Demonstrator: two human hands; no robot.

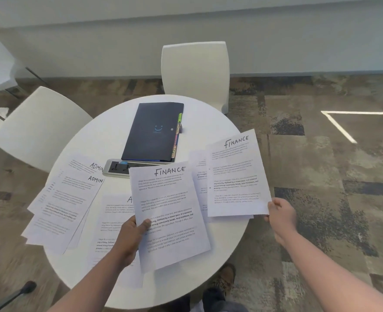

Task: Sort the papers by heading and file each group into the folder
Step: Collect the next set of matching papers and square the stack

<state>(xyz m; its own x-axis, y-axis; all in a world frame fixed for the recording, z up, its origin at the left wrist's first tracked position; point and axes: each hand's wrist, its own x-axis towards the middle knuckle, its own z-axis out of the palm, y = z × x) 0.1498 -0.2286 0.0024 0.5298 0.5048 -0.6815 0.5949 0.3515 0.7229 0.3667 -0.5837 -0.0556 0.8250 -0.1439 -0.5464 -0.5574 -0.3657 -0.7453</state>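
Two arms reach up from the bottom edge, closest of all. Far to the left on the round white table (100, 136) lies a fanned pile of ADMIN papers (62, 206), with one more sheet (111, 219) beside them, partly hidden, showing only the letter A.

Next comes the left hand (129, 239). Its thumb lies on top of a FINANCE sheet (165, 212) and its fingers (131, 221) curl under the sheet's left edge, so it is pinching the page. The page's long side points away from the person, with the heading at the far end.

Behind it sits the dark folder (154, 131), closed, with colored tabs along its right edge. A flat gray box (123, 168) lies just in front of the folder.

To the right is a second FINANCE sheet (235, 174), lying over other papers at the table's edge. The right hand (280, 215) holds its bottom right corner, fingers curled around it.

The two FINANCE sheets lie side by side, near but apart. I think the left page should go right, onto the other one. The left hand already has it, so it is the one to move. The folder is farther off, past both pages.
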